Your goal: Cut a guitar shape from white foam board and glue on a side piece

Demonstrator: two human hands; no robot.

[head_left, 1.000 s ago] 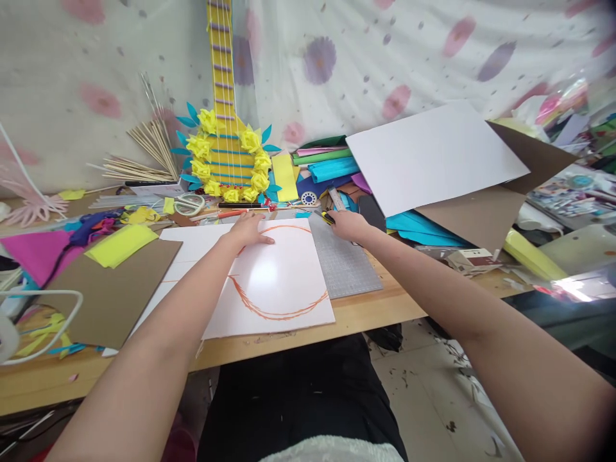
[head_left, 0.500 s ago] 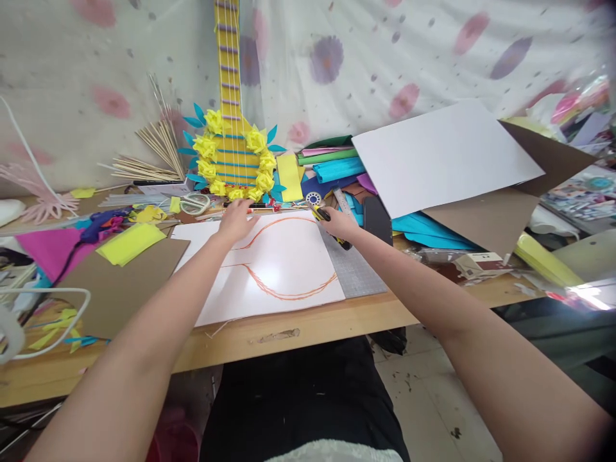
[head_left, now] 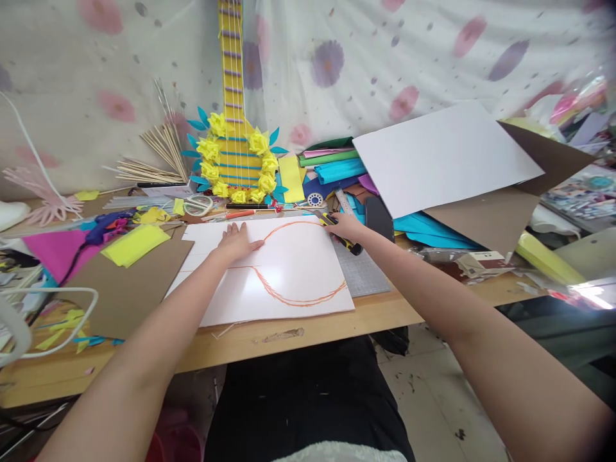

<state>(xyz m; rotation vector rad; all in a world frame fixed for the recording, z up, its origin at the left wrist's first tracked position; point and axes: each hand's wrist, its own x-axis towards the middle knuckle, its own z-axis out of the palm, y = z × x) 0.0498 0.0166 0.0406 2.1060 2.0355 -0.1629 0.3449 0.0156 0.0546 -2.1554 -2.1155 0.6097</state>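
Observation:
A white board (head_left: 298,269) lies at the front of the table, with a rounded outline and straight lines drawn on it in orange. My left hand (head_left: 235,244) lies on its upper left part, fingers spread, thumb reaching to the orange line. Beside the board's upper right edge, my right hand (head_left: 345,226) is closed around a yellow and black utility knife (head_left: 353,247). The knife is over a grey cutting mat (head_left: 363,273), which shows partly from under the board. I cannot tell whether its blade is out.
Behind the board stands a yellow paper guitar (head_left: 235,154) ringed with yellow flowers. White scissors (head_left: 199,205) and wooden sticks (head_left: 149,167) lie left of it. A large white sheet (head_left: 447,157) rests on brown cardboard at right. Brown cardboard (head_left: 129,289) lies left.
My left hand has come down from the board's far edge onto its surface, spreading flat. The board has shifted slightly right and nearer. My right hand still grips the knife.

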